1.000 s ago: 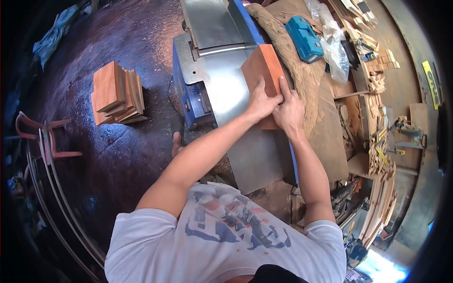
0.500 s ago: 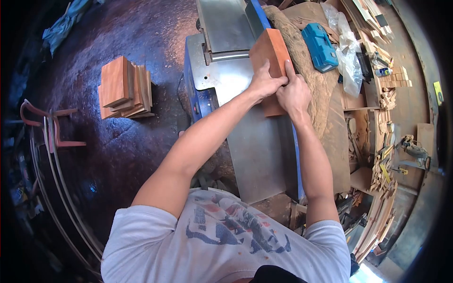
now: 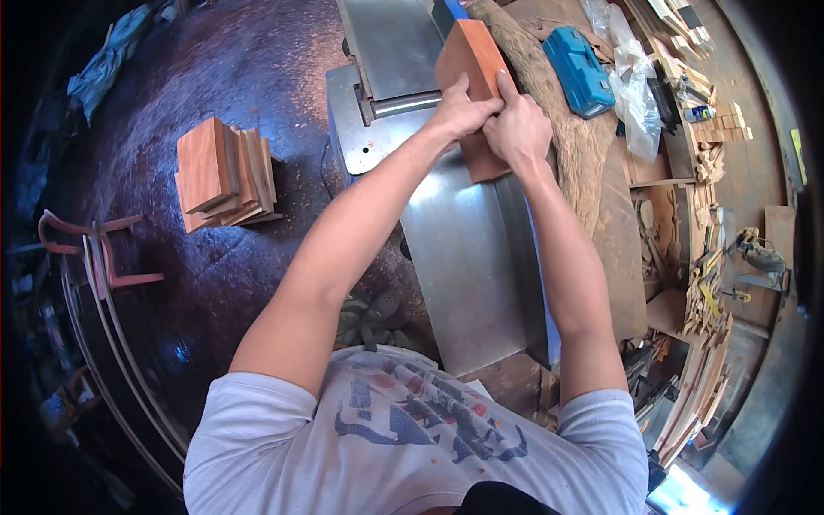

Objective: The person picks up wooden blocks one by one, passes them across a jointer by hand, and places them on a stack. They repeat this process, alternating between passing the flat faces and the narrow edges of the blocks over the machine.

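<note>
Over the metal bed (image 3: pixel 463 283), your left hand (image 3: pixel 463 112) and right hand (image 3: pixel 519 133) steady the board (image 3: pixel 468 56), grips part-closed on it; shifting it likely calls for even pressure.

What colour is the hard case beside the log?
Teal blue; the case shows best in the head view.

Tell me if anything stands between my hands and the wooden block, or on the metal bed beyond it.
Nothing visible stands between them: the left hand and right hand both touch the wooden block. Nothing visible rests on the metal bed beyond it, though the picture's top edge cuts that bed off.
</note>
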`<state>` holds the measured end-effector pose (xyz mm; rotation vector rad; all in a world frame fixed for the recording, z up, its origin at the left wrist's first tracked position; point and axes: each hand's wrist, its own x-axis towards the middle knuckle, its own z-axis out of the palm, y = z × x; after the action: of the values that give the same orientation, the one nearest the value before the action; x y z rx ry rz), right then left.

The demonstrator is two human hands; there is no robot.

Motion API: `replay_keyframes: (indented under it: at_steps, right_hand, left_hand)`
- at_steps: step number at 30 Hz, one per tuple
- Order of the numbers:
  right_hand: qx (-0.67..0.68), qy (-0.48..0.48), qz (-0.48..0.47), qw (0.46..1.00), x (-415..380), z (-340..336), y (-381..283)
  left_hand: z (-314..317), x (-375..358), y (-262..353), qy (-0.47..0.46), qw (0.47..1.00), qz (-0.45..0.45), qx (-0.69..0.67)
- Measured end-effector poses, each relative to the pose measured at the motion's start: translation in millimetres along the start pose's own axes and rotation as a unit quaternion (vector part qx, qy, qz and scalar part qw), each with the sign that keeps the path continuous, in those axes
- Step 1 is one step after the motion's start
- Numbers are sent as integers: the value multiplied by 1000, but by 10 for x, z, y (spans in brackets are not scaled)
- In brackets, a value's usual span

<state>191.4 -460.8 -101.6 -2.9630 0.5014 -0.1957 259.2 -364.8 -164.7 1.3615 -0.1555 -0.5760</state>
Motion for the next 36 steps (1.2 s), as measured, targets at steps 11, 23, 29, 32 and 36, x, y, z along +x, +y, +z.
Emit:
replay_keyframes:
  at_steps: [11, 23, 29, 32, 36]
  right_hand:
    - [15, 2, -9, 1000, 694, 150, -232]
    - [11, -4, -15, 1000, 1247, 253, -437]
    - [-1, -39, 3, 999, 1513, 205, -581]
    - [8, -29, -3, 1000, 1654, 239, -633]
    - [14, -20, -4, 1000, 1888, 325, -708]
  left_hand:
    - [-313, 609, 225, 41, 999, -5, 28]
    - [-698, 1256, 325, -8, 1000, 10, 27]
    - [-811, 1421, 431, -3, 1000, 2, 6]
    - [-908, 1601, 468, -7, 1000, 9, 19]
    - [-1027, 1737, 597, -42, 999, 9, 12]
